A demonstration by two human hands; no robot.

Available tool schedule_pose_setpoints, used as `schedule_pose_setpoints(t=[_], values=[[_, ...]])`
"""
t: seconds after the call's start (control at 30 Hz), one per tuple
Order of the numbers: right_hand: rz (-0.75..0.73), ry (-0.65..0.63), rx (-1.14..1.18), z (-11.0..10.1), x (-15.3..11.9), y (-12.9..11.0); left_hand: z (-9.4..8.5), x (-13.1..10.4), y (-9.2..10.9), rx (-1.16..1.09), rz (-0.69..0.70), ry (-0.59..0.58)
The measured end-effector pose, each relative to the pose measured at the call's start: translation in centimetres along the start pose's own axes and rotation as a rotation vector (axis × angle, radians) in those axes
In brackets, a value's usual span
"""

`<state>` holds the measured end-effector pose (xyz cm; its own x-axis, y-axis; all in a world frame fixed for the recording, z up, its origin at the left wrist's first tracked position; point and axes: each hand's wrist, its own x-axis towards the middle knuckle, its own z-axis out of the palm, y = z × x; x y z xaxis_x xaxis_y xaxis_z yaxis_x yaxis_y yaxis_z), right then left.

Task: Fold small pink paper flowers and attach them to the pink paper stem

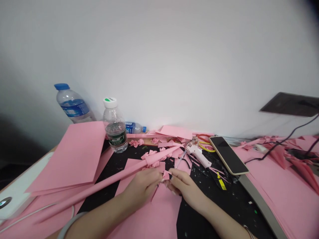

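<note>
Small folded pink paper (166, 175), lower centre of frame: left hand (147, 181) and right hand (183, 185) both have fingers clamped on it, partly hiding it. Red and yellow handles (204, 134), right of centre; working ends indistinct. Pink sheets (286, 189) cut off, lower right. Count: three bottles (116, 132), one phone (228, 154), one glue gun (201, 156).

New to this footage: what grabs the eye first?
The pink paper, spread beneath the hands and to both sides against the black table top. Then, at lower centre, the left hand and right hand meeting at a small pink piece. Farther back, the white-capped bottle stands to the left, while the dark-screened phone lies right of the glue gun.
</note>
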<state>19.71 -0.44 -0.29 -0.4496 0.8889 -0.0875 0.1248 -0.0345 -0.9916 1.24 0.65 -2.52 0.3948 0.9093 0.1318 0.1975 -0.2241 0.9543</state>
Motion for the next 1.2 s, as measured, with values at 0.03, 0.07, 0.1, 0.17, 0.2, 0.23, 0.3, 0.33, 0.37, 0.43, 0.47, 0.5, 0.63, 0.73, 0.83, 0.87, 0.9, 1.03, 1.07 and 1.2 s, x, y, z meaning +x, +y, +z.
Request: schedule_pose_setpoints(t=[0.03, 0.07, 0.1, 0.17, 0.2, 0.23, 0.3, 0.33, 0.37, 0.43, 0.47, 0.5, 0.63, 0.73, 0.83, 0.87, 0.9, 1.03, 1.07, 1.2], values=[[0.020, 0.004, 0.035, 0.0, 0.1, 0.0, 0.0, 0.0, -0.1, 0.066, 0.037, -0.001], [0.033, 0.009, 0.061, -0.1, 0.1, 0.0, 0.0, 0.0, -0.1, 0.150, 0.085, -0.002], [0.038, 0.011, 0.081, -0.1, 0.2, 0.0, 0.1, 0.0, 0.0, 0.207, 0.113, 0.005], [0.026, 0.015, 0.094, -0.4, 0.3, 0.0, 0.2, 0.0, 0.2, 0.194, 0.079, 0.026], [0.007, 0.018, 0.080, -0.5, 0.3, 0.0, 0.2, 0.0, 0.4, 0.136, 0.034, 0.035], [-0.016, 0.023, 0.051, -0.6, 0.3, 0.0, 0.2, 0.1, 0.6, 0.060, -0.016, 0.027], [-0.063, 0.046, -0.041, -0.9, 0.4, 0.0, 0.2, 0.3, 1.1, -0.098, -0.073, 0.019], [-0.080, 0.056, -0.090, -1.0, 0.4, 0.0, 0.2, 0.4, 1.2, -0.166, -0.095, 0.017], [-0.092, 0.064, -0.136, -1.0, 0.4, 0.0, 0.3, 0.5, 1.3, -0.226, -0.117, 0.019], [-0.113, 0.070, -0.221, -1.1, 0.3, 0.1, 0.4, 0.8, 1.4, -0.323, -0.170, 0.029], [-0.127, 0.072, -0.264, -1.2, 0.3, 0.1, 0.5, 0.9, 1.3, -0.367, -0.198, 0.033], [-0.145, 0.075, -0.311, -1.2, 0.2, 0.2, 0.6, 1.0, 1.3, -0.411, -0.220, 0.034], [-0.217, 0.101, -0.480, -1.2, 0.2, 0.3, 0.9, 1.1, 1.0, -0.492, -0.259, 0.033], [-0.254, 0.109, -0.573, -1.2, 0.2, 0.5, 0.9, 1.0, 0.9, -0.432, -0.256, 0.057], [-0.291, 0.131, -0.651, -1.0, 0.2, 0.9, 1.0, 0.9, 0.9, -0.392, -0.247, 0.083], [-0.295, 0.140, -0.670, -1.0, 0.2, 1.0, 1.0, 0.9, 0.9, -0.387, -0.248, 0.091], [-0.296, 0.149, -0.685, -0.9, 0.1, 1.1, 1.0, 0.9, 0.9, -0.381, -0.254, 0.099], [-0.278, 0.159, -0.694, -0.9, -0.2, 1.1, 0.7, 1.0, 1.1, -0.294, -0.297, 0.082], [-0.270, 0.151, -0.681, -1.0, -0.3, 1.0, 0.6, 1.0, 1.2, -0.267, -0.304, 0.076], [-0.247, 0.114, -0.624, -1.1, -0.3, 0.4, 0.3, 0.9, 1.1, -0.235, -0.279, 0.086]])
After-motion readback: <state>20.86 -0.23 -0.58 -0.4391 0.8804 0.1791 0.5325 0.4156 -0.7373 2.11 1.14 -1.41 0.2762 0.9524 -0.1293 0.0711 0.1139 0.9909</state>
